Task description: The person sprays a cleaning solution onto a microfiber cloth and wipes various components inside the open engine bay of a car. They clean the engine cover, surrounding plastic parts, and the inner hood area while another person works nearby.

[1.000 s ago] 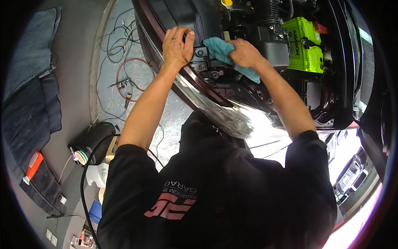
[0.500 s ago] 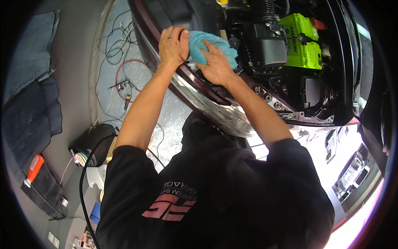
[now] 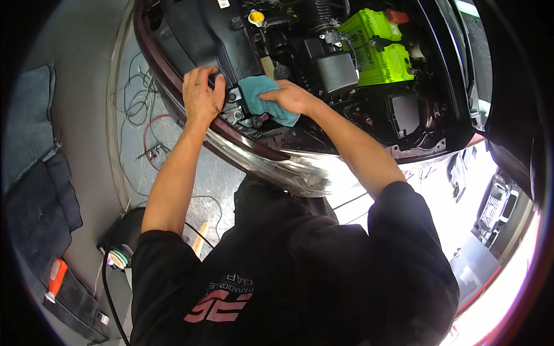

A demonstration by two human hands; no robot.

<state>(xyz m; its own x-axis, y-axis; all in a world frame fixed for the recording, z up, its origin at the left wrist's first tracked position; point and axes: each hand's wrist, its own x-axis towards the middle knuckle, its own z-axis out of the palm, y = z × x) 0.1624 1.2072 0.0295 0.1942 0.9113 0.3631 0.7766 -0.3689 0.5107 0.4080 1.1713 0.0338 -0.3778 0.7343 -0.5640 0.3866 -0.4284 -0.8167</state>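
My right hand point(image 3: 293, 98) grips a light-blue cloth point(image 3: 254, 95), with the thumb on top and the other fingers hidden beneath or behind it. Part of the cloth spreads over the metal parts just behind the car's front edge. To its left, my left hand point(image 3: 202, 95) rests on the maroon front edge point(image 3: 165, 81) of the car and the black plastic cover point(image 3: 196, 43). Its thumb stands apart from its bent fingers, and nothing shows in it. Dark smudges mark the skin near the thumb.
Right of the cloth sit a black box point(image 3: 334, 72) and a bright green battery point(image 3: 378, 49). A yellow cap point(image 3: 255, 18) lies farther back. The clear headlight point(image 3: 300, 173) is close to my body. Cables point(image 3: 138, 95) lie on the floor at left, near an orange-handled tool point(image 3: 56, 277).
My right hand, pressed flat on the cloth before, now grips it with thumb on top. The left hand has come away from the cloth's edge. The whole view has shifted, showing more engine bay.
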